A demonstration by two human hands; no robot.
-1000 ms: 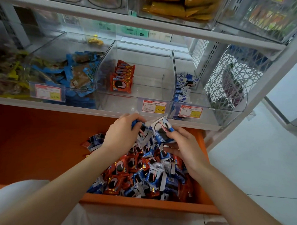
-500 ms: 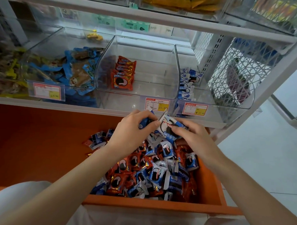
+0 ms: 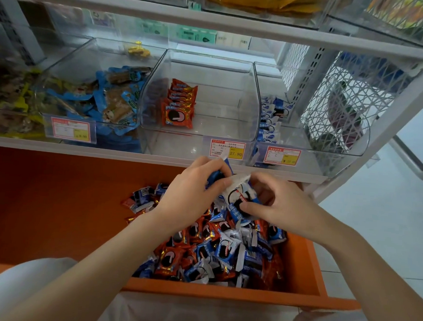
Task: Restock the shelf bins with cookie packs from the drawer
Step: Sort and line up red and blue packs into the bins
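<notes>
Both hands are up over the back of the drawer, close together and both full. The left hand is curled round at least one blue pack, and the right hand has a second pack pinched between thumb and fingers, pressed right against the left one's load. Under them sits the pile, red and blue wrappers all jumbled at the drawer's right end. Up on the shelf, the right bin has a short blue row along its left wall, so I'd guess that's where these go, and the middle bin holds a few red packs. Handling-wise these look featherlight, with slick, crinkly film that will slide around if you stack several in one fist. The cookie inside is probably brittle too, so no crushing. I'd hold them flat, thumb on one face and fingers on the other. The crimped end seams work for a single one, but they're floppy.
</notes>
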